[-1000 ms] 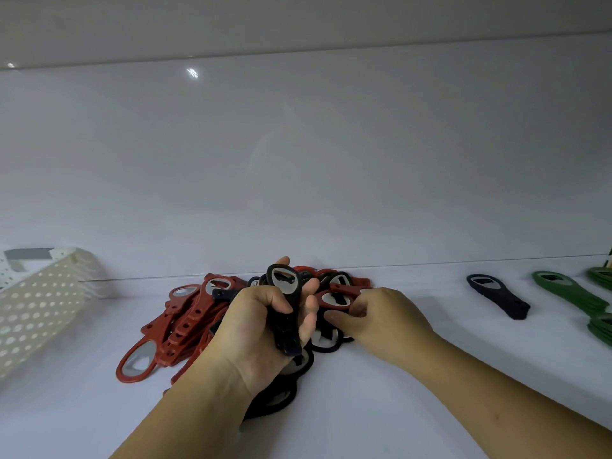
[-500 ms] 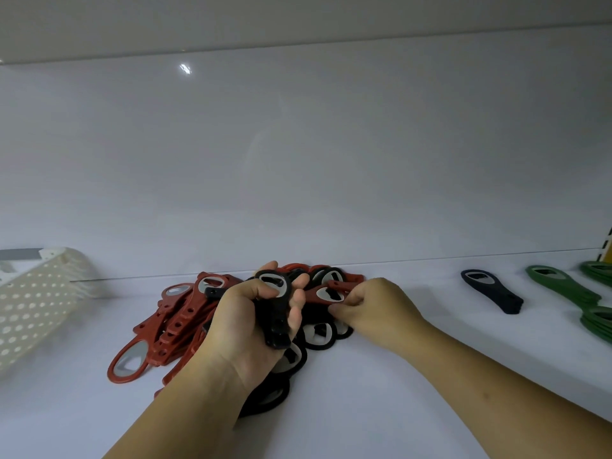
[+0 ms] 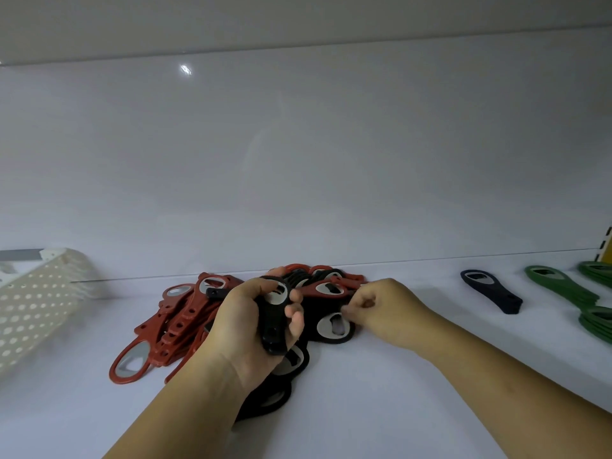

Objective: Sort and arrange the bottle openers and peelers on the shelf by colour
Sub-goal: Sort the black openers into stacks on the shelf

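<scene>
Red-and-black opener pile [image 3: 178, 323] on shelf [image 3: 381, 392]: too tangled to count. Left hand [image 3: 245, 329] grips black opener [image 3: 272, 323] above pile, oval metal head up. Right hand [image 3: 387, 309] fingers curled at pile's right edge, grip unclear. One navy opener [image 3: 490, 293] right of pile; green openers [image 3: 559, 286] beyond. One white basket [image 3: 33, 303] left of pile.

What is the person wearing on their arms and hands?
Nothing that shows. The left hand and the right hand are bare, with no gloves, rings or watch. The left forearm and the right forearm are bare too; no sleeve comes into view.
</scene>
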The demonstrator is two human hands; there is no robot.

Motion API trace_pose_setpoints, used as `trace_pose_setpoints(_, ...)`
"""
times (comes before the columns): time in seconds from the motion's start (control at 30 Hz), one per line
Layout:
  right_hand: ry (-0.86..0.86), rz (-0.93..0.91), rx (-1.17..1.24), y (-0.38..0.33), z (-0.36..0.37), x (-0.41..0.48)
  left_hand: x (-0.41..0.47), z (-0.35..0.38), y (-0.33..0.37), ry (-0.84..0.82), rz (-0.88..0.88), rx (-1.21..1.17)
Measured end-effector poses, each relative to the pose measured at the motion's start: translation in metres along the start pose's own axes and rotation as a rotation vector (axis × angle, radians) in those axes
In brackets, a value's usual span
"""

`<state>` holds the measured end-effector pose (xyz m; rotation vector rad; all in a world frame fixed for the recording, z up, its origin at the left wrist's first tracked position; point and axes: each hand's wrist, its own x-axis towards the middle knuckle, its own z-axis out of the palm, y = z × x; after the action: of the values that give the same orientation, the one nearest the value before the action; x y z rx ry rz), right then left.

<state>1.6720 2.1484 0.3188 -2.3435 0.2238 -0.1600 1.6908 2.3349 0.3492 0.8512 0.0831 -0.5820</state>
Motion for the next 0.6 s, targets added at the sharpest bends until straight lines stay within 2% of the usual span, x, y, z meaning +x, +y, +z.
trace_pose_setpoints(0.1,-0.021,0.056,0.058,0.005,-0.010,0.001,0.002,0.000,-0.002,-0.011,-0.013,0.076)
trace_pose_setpoints(0.17,0.028,0.067,0.089,0.008,-0.016,0.002,0.003,0.000,-0.003,-0.005,0.012,0.123)
trace_pose_setpoints(0.27,0.210,0.002,0.330,0.005,-0.024,0.003,0.001,0.003,-0.006,0.011,0.067,0.214)
trace_pose_setpoints(0.33,0.213,-0.058,0.513,-0.004,-0.026,-0.001,-0.001,0.006,-0.009,0.014,0.119,0.342)
trace_pose_setpoints(0.43,0.107,-0.150,0.563,-0.020,-0.014,-0.012,-0.005,0.009,-0.016,-0.090,0.119,0.531)
trace_pose_setpoints(0.5,0.091,-0.202,0.503,-0.025,-0.006,-0.016,-0.007,0.009,-0.020,-0.206,0.086,0.613)
trace_pose_setpoints(0.6,0.100,-0.241,0.540,-0.027,-0.007,-0.018,-0.010,0.007,-0.020,-0.351,0.057,0.675)
